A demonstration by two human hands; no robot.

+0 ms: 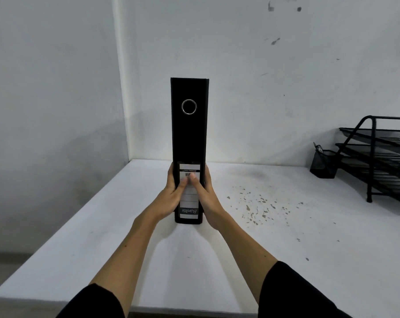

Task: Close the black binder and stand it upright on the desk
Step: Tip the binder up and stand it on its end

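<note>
binder [189, 136]: closed, long axis vertical, foot on desk [286, 226], spine facing us | left hand [172, 193] and right hand [207, 195]: clamping its lower sides, thumbs on spine label | judgement: release straight outward, both equally near; tall, tip-prone

From my feed I see a black wire letter tray [382, 157] at the far right of the white desk, cut off by the frame edge. I count 3 tiers, slanted and stacked in an angled frame. Just beside it on the left, touching or nearly so, stands a small black mesh pen cup [323, 164] with 1 dark item poking out of it. Both sit close to the white wall [263, 65], which carries several dark scuffs. Brown specks [258, 208] dot the desk surface in front of the tray.
</note>
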